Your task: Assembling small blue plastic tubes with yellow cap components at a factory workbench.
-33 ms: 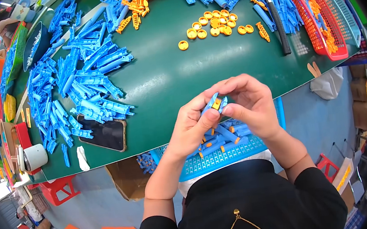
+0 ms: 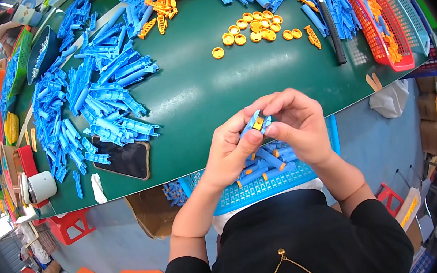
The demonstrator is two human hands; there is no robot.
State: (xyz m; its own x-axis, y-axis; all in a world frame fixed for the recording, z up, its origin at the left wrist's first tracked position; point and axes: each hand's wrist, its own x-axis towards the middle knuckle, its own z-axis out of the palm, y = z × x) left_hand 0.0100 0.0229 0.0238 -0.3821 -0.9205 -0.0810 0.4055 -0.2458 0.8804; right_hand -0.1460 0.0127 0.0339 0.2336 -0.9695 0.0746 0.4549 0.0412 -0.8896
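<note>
Over the table's near edge, my left hand and my right hand both pinch one small blue plastic part with an orange piece inside. Blue shell halves flank the orange piece, and my fingers hide much of them. Just below my hands is a light-blue plastic basket holding several blue tubes with orange ends. Farther up the green table lie loose orange round caps and an orange ribbed insert.
Heaps of blue shell halves cover the left and back, with orange inserts among them. A phone lies partly under the heap. At right are a black-handled tool and a red basket. A grey-white cup stands far left.
</note>
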